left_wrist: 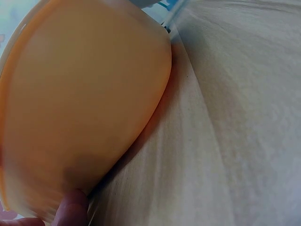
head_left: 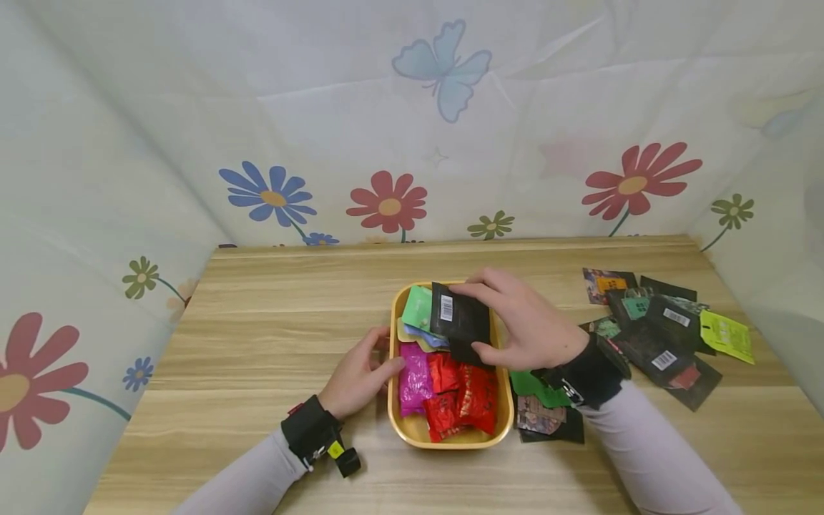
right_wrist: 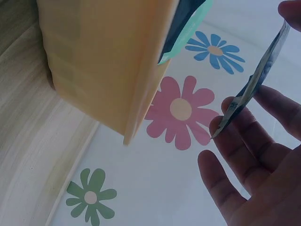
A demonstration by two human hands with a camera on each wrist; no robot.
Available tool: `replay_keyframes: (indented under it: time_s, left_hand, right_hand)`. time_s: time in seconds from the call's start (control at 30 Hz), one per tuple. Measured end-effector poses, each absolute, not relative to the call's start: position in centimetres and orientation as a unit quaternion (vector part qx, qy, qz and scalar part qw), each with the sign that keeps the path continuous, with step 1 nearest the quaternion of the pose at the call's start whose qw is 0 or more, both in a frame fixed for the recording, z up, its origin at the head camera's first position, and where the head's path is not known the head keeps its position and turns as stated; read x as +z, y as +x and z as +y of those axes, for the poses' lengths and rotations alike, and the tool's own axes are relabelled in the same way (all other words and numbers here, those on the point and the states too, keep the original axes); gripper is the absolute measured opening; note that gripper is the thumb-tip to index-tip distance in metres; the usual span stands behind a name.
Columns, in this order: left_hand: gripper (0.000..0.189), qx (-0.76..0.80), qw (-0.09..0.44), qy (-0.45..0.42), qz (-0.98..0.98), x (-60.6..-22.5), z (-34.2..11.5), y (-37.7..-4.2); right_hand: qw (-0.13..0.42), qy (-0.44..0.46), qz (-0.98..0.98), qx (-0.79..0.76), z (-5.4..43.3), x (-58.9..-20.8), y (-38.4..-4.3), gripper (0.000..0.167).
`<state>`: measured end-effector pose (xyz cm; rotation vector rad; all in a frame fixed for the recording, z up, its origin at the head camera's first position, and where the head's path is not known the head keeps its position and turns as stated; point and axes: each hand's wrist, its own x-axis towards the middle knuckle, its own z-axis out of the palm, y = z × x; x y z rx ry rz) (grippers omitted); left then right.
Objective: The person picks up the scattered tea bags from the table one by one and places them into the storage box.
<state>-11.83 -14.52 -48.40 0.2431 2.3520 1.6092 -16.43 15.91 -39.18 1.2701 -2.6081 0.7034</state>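
A yellow plastic basket (head_left: 395, 422) stands on the table in the head view, holding red packets (head_left: 478, 400), a purple packet (head_left: 415, 379) and a green packet (head_left: 417, 307). My left hand (head_left: 357, 375) grips its left side, thumb at the rim and fingers along the outer wall (left_wrist: 89, 94). Over the basket's far right part, my right hand (head_left: 531, 325) pinches a flat black packet (head_left: 466, 318) that bears a white barcode label. In the right wrist view, this thin packet (right_wrist: 254, 87) appears edge-on between thumb and fingers, above the basket's rim.
Right of the basket lies a loose pile of flat black packets (head_left: 650, 350), with a lime green packet (head_left: 727, 336) at its right end. Dark and green packets (head_left: 543, 418) lie close beside the basket's right wall. A flower-printed cloth (head_left: 450, 179) hangs behind the wooden table (head_left: 290, 300).
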Motion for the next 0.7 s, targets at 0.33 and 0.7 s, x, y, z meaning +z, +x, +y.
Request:
replay_keyframes:
  time_s: [0.33, 0.7]
  left_hand:
    - [0.057, 0.555, 0.141, 0.082, 0.816, -48.4, -14.6, -11.8]
    - [0.058, 0.56, 0.141, 0.087, 0.812, -48.3, -14.5, -11.8]
  right_hand:
    - [0.022, 0.412, -0.887, 0.208, 16.5, -39.3, -16.2, 0.106]
    - [0.028, 0.375, -0.903, 0.209, 19.2, -40.1, -16.1, 0.102]
